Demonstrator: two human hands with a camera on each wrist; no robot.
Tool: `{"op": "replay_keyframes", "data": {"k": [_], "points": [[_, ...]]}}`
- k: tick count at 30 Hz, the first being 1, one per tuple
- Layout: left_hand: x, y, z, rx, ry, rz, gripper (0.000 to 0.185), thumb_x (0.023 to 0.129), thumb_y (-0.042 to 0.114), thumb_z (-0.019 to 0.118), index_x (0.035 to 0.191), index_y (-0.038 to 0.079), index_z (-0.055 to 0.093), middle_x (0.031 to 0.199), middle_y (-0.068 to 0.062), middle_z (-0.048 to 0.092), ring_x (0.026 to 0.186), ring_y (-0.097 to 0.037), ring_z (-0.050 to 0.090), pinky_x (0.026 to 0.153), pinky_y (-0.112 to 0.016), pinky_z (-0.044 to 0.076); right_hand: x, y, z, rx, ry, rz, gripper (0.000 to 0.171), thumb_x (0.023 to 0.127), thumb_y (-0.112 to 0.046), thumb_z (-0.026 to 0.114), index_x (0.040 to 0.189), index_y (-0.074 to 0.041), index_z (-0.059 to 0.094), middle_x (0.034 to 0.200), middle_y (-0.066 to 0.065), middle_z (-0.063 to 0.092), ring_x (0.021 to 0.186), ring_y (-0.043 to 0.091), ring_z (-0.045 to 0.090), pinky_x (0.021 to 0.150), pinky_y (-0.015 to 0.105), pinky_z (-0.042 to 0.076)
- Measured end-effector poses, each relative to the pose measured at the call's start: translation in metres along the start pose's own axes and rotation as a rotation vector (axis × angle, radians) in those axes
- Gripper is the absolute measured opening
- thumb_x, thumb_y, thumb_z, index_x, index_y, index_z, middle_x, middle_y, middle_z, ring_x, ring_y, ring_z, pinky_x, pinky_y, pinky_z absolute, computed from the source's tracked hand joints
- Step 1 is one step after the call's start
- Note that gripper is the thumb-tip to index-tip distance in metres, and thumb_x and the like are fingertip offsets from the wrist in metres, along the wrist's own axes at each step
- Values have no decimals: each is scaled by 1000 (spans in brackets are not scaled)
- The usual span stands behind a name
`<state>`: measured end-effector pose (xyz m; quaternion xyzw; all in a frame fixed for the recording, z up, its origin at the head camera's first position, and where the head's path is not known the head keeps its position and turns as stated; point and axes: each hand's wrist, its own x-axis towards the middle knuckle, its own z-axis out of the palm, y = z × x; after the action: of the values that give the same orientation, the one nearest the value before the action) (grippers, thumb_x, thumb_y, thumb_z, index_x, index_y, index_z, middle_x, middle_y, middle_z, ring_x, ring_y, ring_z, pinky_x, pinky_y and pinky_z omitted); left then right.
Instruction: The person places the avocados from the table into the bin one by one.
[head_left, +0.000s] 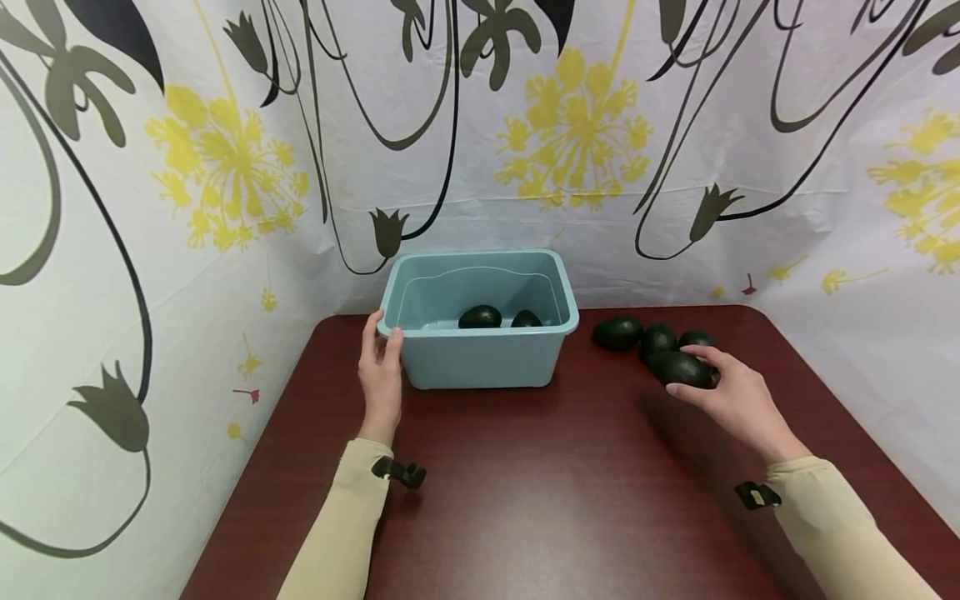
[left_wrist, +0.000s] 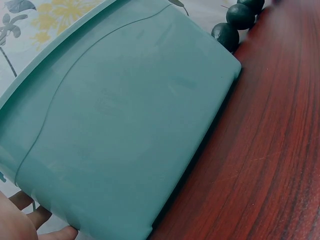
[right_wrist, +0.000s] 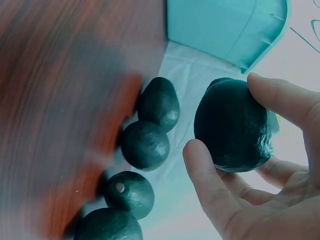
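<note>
A light blue plastic bin [head_left: 483, 360] stands toward the back of the table, with two dark green avocados [head_left: 480, 317] showing inside. My left hand [head_left: 381, 379] holds the bin's front left corner, thumb at the front rim and fingers along the left side. In the left wrist view, its fingers [left_wrist: 40, 217] lie against the bin's end. To the right, my right hand [head_left: 738, 400] grips an avocado [right_wrist: 232, 130] between thumb and fingers, raised above the table in the right wrist view. Several more avocados [right_wrist: 145, 145] lie in a row beside it.
The dark red wood-grain table [head_left: 540, 483] extends toward me in front of the bin. Close behind its back edge hangs a white cloth [head_left: 450, 175] with yellow flowers and grey vines. A black strap [head_left: 401, 472] is on the left wrist, another [head_left: 757, 495] on the right.
</note>
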<state>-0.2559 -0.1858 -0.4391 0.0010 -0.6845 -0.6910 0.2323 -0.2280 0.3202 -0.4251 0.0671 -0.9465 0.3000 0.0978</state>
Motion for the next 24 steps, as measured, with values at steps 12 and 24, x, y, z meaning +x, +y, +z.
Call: {"op": "replay_keyframes", "data": {"k": [12, 24], "points": [[0, -1, 0, -20, -5, 5, 55, 102, 35, 60, 153, 22, 42, 145, -17, 49, 122, -20, 53, 100, -55, 43, -2, -19, -3, 35, 1, 1, 77, 84, -56, 76, 146, -18, 50, 133, 18, 55, 102, 36, 63, 70, 43, 49], [4, -9, 0, -26, 8, 8, 54, 102, 36, 60, 152, 24, 43, 148, -20, 47, 125, -23, 51, 102, -56, 41, -1, -35, -5, 44, 47, -21, 72, 84, -55, 77, 145, -24, 52, 126, 10, 60, 95, 29, 63, 68, 38, 48]]}}
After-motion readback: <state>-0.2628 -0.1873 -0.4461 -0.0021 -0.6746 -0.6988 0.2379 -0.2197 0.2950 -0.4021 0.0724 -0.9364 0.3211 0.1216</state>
